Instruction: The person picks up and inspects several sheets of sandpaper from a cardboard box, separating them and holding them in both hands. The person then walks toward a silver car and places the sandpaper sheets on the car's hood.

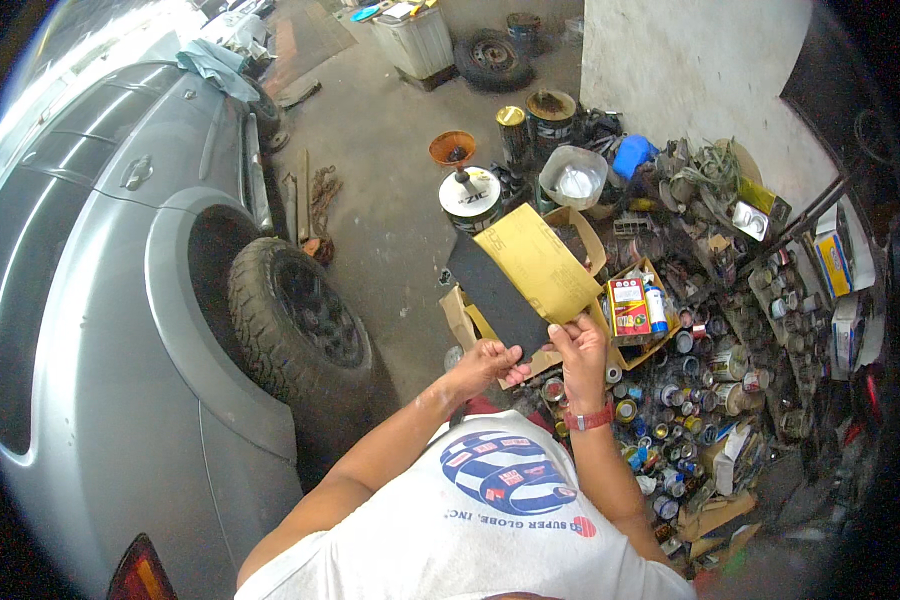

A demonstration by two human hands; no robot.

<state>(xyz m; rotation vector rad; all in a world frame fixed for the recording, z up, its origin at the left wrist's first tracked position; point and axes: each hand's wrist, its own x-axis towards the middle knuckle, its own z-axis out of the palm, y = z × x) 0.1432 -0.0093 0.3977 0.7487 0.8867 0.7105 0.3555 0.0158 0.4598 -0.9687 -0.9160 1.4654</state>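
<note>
A sheet of sandpaper is held up in front of me, folded or curled over so that its yellow printed backing and its dark grit side both show. My left hand is closed on the near edge of the dark part. On the right, thumb and fingers of my right hand pinch the near corner beside the yellow flap; a red watch is on that wrist. Beneath the sheet stands an open cardboard box, largely covered by it. A carton with a red and yellow box and a blue-white bottle sits just right.
A silver car with a rear tyre stands close on my left. Many cans and jars crowd the right. Farther off are a white-lidded bucket, an orange funnel, a clear tub and a loose wheel.
</note>
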